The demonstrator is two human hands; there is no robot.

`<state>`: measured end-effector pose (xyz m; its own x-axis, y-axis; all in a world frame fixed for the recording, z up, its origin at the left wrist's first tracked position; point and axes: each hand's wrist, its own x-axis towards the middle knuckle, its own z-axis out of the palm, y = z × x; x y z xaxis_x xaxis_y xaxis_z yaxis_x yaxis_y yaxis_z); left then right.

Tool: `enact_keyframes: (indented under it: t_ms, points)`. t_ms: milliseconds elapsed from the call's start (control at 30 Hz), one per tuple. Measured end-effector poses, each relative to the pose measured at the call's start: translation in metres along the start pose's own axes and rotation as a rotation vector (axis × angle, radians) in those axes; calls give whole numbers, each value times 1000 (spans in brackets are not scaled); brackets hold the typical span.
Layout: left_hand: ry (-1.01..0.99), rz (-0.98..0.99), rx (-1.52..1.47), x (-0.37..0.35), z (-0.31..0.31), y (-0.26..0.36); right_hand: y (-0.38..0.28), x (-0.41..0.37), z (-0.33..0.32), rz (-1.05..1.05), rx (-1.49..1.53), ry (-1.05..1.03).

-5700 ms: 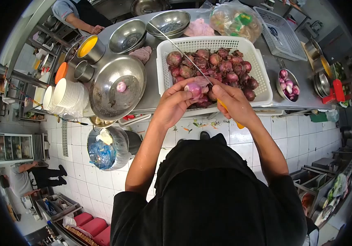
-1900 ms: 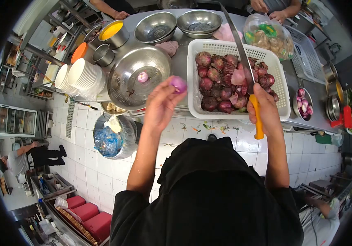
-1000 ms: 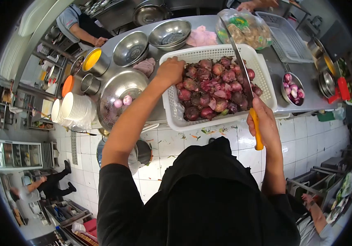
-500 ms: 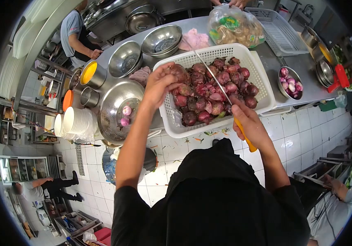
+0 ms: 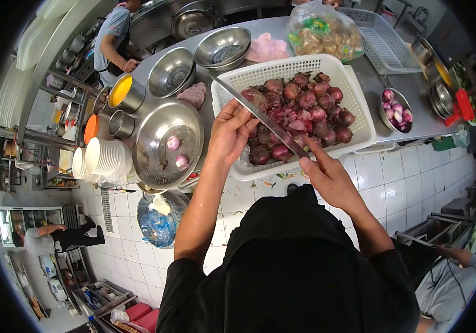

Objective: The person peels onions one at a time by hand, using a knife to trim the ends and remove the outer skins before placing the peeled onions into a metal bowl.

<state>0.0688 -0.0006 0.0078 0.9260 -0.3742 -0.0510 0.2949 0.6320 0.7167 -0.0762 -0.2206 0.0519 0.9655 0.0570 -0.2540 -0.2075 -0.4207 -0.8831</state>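
My left hand (image 5: 229, 132) is closed around a red onion (image 5: 255, 99) above the left part of a white perforated basket (image 5: 363, 119). A long knife (image 5: 274, 126) is in my right hand (image 5: 329, 176), its handle hidden in the fist. The blade slants up to the left, crossing in front of the held onion and my left fingertips. Many unpeeled red onions (image 5: 315, 112) with dry skins fill the basket. Left of it, a perforated steel colander (image 5: 148, 145) holds two peeled onions (image 5: 173, 142).
A steel pan of peeled onions (image 5: 397, 114) stands right of the basket. Steel bowls (image 5: 171, 72), a pink cloth (image 5: 267, 48), a plastic bag (image 5: 326, 33) and a grey crate (image 5: 385, 41) line the back. A person (image 5: 113, 41) stands at far left. Below sits a lined bin (image 5: 159, 225).
The blade has swung left from the basket's middle to lie across the held onion. My left hand has moved slightly right and down. The view has shifted slightly.
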Motion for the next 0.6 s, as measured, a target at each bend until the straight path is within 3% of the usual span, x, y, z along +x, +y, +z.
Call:
enact_keyframes:
  t_ms: [200,600]
  points:
    - [-2,24,-40,-7,-5,-5,-11,-5,0,0,-98,-22]
    - [-62,103,-50,-31,-2,-8,-2,5,21,-289,-299,87]
